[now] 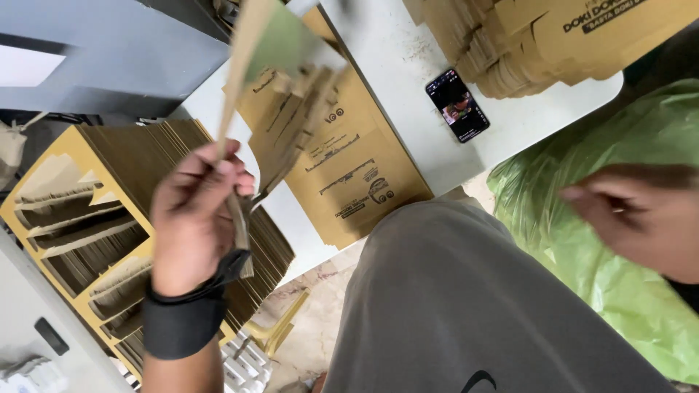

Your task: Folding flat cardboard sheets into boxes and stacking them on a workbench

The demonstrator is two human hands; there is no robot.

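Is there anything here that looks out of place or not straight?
Yes. A phone with a lit screen lies on the white table, between a flat cardboard sheet and a leaning pile of folded boxes. The left hand holds a cardboard piece tilted.

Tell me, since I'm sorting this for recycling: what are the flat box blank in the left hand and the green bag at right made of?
The flat box blank in the left hand looks like matte brown cardboard: thin, stiff, printed. The green bag looks like thin plastic film: glossy, crinkled, translucent.
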